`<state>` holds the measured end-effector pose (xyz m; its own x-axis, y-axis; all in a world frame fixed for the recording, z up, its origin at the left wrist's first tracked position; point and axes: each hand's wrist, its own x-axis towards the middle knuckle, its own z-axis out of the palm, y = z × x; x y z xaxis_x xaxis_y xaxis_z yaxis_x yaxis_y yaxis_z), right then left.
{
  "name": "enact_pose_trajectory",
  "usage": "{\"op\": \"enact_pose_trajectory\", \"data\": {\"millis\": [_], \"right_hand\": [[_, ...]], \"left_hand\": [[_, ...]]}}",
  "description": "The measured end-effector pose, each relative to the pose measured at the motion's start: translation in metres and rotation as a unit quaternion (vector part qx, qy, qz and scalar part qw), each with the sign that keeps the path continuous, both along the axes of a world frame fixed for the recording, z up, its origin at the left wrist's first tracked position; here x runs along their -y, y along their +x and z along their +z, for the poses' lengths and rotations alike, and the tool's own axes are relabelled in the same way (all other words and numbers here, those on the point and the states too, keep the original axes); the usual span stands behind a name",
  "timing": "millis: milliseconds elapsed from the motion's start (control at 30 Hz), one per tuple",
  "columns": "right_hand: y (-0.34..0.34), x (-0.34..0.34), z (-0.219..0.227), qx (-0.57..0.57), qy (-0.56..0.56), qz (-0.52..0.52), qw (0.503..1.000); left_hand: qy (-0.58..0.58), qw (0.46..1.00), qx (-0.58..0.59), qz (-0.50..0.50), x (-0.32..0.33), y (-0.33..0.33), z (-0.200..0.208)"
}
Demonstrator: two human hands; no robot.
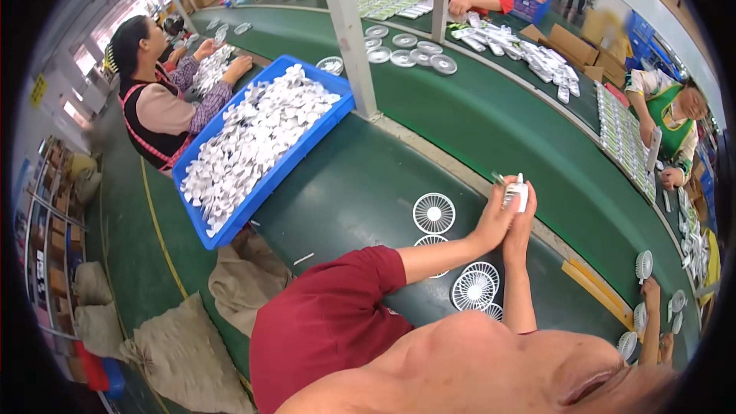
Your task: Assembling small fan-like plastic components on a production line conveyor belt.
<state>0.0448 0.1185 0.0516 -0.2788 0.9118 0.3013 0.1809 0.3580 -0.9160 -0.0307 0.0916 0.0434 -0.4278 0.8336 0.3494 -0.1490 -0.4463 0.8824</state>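
Note:
My left hand [496,220] and my right hand [522,222] are pressed close together over the worktable's far edge. Between them is a white bottle-shaped piece [518,193] with a narrow tip pointing up; its lower part is hidden by my fingers. Both hands are closed around it. Just left of my hands lies a round white fan grille [434,214], flat on the green tabletop [345,184]. A second grille [432,245] sits partly under my left forearm. More overlapping grilles [474,291] lie between my forearms.
A blue crate [346,100] full of white fan blades stands at the left. Beyond a metal post [349,31] runs a green conveyor [475,130] bearing round fan parts [404,58]. Co-workers sit around it. A yellow strip [598,291] lies at the right; sacks [188,353] rest on the floor.

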Motion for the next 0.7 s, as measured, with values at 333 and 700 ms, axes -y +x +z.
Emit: {"op": "enact_pose_trajectory", "data": {"millis": [333,700], "right_hand": [[-0.006,0.010,0.005,-0.166,-0.061,0.121,0.977],[-0.002,0.015,0.013,-0.028,0.079,0.048,0.995]], "left_hand": [[0.081,0.983,-0.137,0.087,0.006,-0.016,0.006],[0.000,0.990,0.111,-0.091,0.010,-0.016,0.021]]}}
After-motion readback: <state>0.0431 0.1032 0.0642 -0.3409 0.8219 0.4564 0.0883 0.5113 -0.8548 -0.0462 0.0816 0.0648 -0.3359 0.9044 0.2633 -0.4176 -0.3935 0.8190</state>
